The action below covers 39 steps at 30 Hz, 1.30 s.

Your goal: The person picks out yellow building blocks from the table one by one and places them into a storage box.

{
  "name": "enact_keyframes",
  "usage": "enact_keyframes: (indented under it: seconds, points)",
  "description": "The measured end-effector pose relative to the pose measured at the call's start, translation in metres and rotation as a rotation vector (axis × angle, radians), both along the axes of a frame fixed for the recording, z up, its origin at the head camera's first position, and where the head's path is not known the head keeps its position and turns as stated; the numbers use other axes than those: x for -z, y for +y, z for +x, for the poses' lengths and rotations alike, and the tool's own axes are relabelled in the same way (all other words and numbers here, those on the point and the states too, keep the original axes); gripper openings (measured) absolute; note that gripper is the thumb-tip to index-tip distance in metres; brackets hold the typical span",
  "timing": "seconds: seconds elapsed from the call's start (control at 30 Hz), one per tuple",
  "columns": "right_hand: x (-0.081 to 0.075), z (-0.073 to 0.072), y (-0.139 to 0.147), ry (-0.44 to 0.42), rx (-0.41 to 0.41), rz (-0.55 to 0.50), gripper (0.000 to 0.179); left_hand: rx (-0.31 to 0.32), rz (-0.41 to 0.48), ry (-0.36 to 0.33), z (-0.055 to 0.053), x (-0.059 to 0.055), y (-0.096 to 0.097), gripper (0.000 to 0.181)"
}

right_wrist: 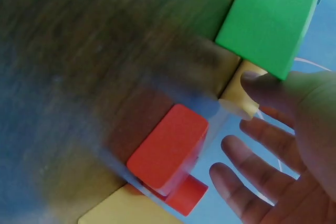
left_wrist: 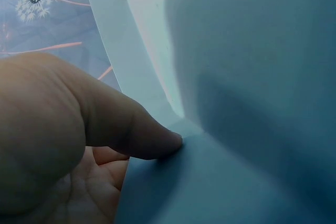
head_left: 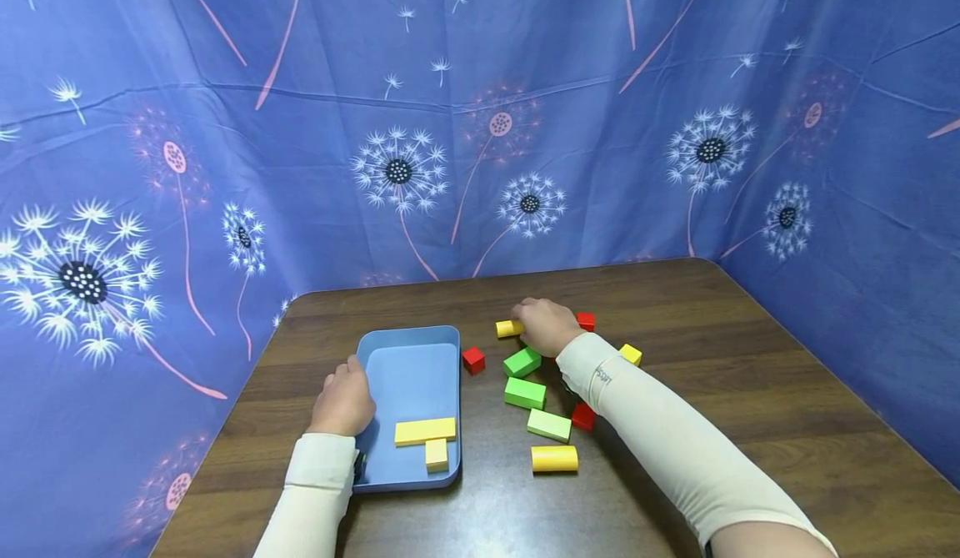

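My left hand (head_left: 343, 399) grips the left wall of a blue tray (head_left: 405, 374); in the left wrist view the thumb (left_wrist: 152, 137) lies inside the wall, the other fingers outside. A long yellow block (head_left: 424, 432) and a small yellow block (head_left: 437, 455) lie at the tray's near end. My right hand (head_left: 549, 326) is at a yellow cylinder (head_left: 507, 329) toward the back of the table. In the right wrist view its thumb (right_wrist: 257, 85) overlaps the cylinder, and the fingers are spread apart. A green block (right_wrist: 270, 22) and red blocks (right_wrist: 168, 150) are close by.
Between the hands lie a red cube (head_left: 473, 361), several green blocks (head_left: 525, 393) and a nearer yellow cylinder (head_left: 554, 459). Red blocks (head_left: 582, 416) and a yellow block (head_left: 630, 354) lie around the right forearm. Blue patterned cloth (head_left: 480, 166) hangs behind the wooden table (head_left: 750, 374).
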State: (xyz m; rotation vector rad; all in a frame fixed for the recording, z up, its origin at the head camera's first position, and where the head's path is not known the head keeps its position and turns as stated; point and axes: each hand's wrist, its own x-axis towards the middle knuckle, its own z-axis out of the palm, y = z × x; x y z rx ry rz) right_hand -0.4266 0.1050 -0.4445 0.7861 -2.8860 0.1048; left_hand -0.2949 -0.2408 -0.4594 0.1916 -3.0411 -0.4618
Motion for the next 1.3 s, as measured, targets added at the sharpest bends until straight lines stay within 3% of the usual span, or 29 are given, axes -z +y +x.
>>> enact_keyframes:
  seconds: [0.53,0.87,1.3]
  points:
    - [0.004,0.0,-0.002,-0.028,0.006,0.011,0.026,-0.004,0.006,0.007,0.001,0.0,0.002,0.067]
    - [-0.001,-0.004,0.001,0.104,-0.041,-0.03,0.015,-0.014,0.002,-0.003,0.002,-0.002,0.003,0.067]
    - [-0.021,0.008,-0.008,0.152,-0.053,-0.097,0.018,-0.006,-0.001,0.007,0.0,0.0,0.0,0.067]
